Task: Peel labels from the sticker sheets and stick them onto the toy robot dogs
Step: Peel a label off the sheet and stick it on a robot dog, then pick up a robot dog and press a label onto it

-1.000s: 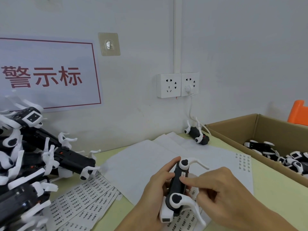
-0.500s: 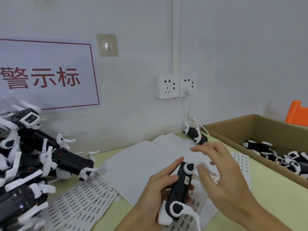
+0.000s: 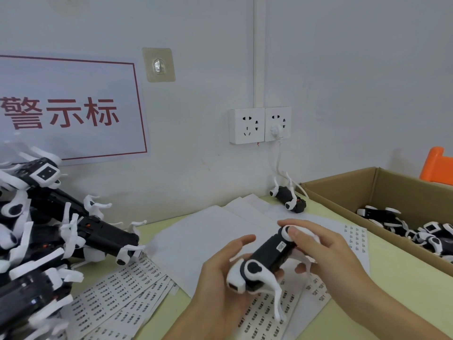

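A black-and-white toy robot dog (image 3: 266, 256) lies tilted between my hands above the table, a small label on its black body. My left hand (image 3: 220, 285) cradles its lower end from underneath, fingers loosely extended. My right hand (image 3: 321, 253) grips its upper end, fingers curled round the white leg joint. Sticker sheets (image 3: 117, 298) with rows of small labels lie fanned at the lower left, and another sticker sheet (image 3: 264, 312) lies under the dog.
A pile of robot dogs (image 3: 36, 241) fills the left side. One dog (image 3: 289, 200) lies by the wall under the sockets (image 3: 259, 125). A cardboard box (image 3: 343, 190) at the right holds several more dogs. White backing sheets (image 3: 203, 231) cover the table's middle.
My right hand lifted off the label, swung up over the dog, then came down and took hold of its upper end. The dog has tilted to the right.
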The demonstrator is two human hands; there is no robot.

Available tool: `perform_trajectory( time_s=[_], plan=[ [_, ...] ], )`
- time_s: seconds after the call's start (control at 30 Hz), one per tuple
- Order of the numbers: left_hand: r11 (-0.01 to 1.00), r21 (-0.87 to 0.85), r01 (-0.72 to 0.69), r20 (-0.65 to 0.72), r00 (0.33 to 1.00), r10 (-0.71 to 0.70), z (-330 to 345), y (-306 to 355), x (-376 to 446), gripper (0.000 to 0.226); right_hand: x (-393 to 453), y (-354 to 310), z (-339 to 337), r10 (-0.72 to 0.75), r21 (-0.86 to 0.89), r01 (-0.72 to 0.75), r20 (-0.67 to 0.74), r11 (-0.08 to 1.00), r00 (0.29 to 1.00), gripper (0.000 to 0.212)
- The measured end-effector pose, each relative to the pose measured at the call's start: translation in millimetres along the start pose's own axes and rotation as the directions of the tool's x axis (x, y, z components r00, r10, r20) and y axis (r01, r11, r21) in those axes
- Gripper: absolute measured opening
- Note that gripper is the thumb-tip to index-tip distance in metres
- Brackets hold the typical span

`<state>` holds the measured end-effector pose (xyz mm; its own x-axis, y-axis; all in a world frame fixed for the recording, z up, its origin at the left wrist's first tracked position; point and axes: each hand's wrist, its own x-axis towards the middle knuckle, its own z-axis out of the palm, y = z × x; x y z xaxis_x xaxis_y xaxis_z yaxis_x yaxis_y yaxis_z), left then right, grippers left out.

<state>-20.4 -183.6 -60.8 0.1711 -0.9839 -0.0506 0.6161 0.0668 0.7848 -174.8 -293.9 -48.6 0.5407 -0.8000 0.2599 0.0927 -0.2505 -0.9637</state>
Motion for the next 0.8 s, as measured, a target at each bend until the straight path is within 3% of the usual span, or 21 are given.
perform_trajectory(
  time_s=[0.1,0.23,0.37,0.5,0.8],
  plan=[
    [0.996,-0.069,-0.052,-0.119,0.992,0.044,0.5,-1.0,4.2,0.051,2.2,7.7,2.3,0.054,0.086,-0.047,-0.082,0.995,0.995,0.017],
    [1.000,-0.006,-0.031,-0.153,0.988,0.030,3.9,-2.8,3.5,0.062,2.6,19.1,8.7,0.094,0.085,-0.079,-0.198,0.993,0.976,0.021],
    [0.996,0.047,-0.077,-0.241,0.967,0.086,4.6,-5.3,5.0,0.066,1.0,21.1,9.6,0.060,0.035,-0.057,-0.111,0.998,0.992,0.029],
    [0.992,-0.007,-0.128,-0.293,0.948,0.120,3.8,-5.8,5.3,0.063,-0.2,17.2,3.4,0.039,0.105,-0.037,-0.017,0.994,0.999,0.026],
    [0.985,0.020,-0.171,-0.310,0.936,0.169,2.5,-8.9,9.3,0.062,4.5,20.0,-4.0,-0.006,0.140,0.003,0.024,0.990,1.000,0.016]
  ],
)
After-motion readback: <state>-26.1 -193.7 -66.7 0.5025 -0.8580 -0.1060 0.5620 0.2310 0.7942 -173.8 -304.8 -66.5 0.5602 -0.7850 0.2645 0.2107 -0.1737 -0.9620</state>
